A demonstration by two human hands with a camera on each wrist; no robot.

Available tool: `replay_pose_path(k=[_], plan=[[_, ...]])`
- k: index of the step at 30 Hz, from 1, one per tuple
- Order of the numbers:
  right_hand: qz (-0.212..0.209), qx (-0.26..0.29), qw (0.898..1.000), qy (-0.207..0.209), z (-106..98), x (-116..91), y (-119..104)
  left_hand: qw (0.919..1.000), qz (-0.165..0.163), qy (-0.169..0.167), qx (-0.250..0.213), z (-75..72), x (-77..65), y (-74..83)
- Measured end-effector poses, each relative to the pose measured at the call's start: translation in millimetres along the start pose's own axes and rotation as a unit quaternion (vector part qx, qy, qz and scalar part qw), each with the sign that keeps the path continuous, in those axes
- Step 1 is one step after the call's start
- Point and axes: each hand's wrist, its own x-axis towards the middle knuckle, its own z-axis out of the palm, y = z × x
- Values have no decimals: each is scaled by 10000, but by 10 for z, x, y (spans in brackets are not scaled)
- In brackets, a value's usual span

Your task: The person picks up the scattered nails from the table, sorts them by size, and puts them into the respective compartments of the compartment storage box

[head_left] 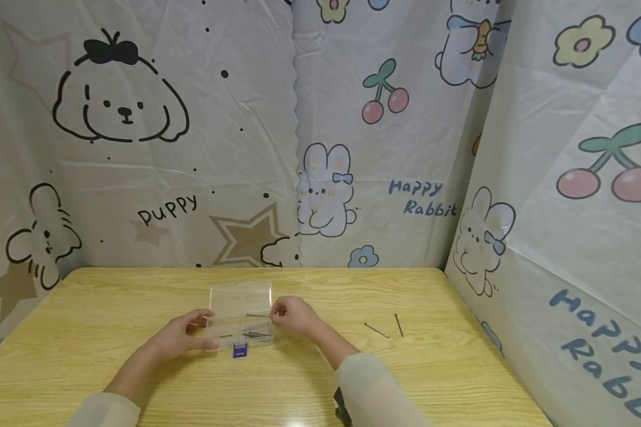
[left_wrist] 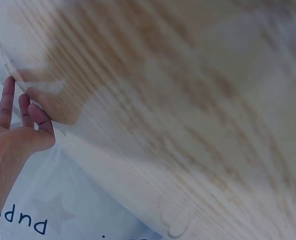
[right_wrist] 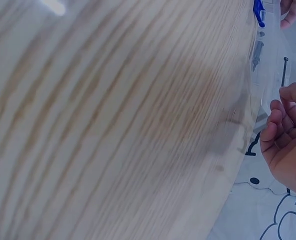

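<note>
A clear plastic box [head_left: 224, 341] stands on the table with its transparent lid [head_left: 240, 296] raised at the back. My left hand [head_left: 178, 338] holds the box's left end, thumb at the front corner and fingers farther back. Over the box's right side, my right hand [head_left: 294, 314] pinches a long thin nail [head_left: 256, 315] by one end. Its headed end points left, and the nail [right_wrist: 285, 70] also shows in the right wrist view. Several dark metal pieces [head_left: 256, 335] lie inside the box's front part. A blue latch [head_left: 240, 350] hangs at the front.
Two more nails lie apart on the table to the right, one slanted nail [head_left: 376, 330] and one steeper nail [head_left: 399, 325]. A black object [head_left: 342, 406] shows partly beside the right sleeve. Printed cloth [head_left: 246, 148] hangs behind the wooden table [head_left: 139, 296] and along its sides.
</note>
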Motion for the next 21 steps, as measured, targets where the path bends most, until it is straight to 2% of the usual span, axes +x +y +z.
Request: replay_pose_path(k=[15, 21], plan=[[-214, -321, 9993, 11, 60, 64, -33, 10000, -5, 37, -29, 10, 16, -25], [-143, -405, 9991, -9, 74, 81, -44, 10000, -27, 45, -19, 9, 14, -17]])
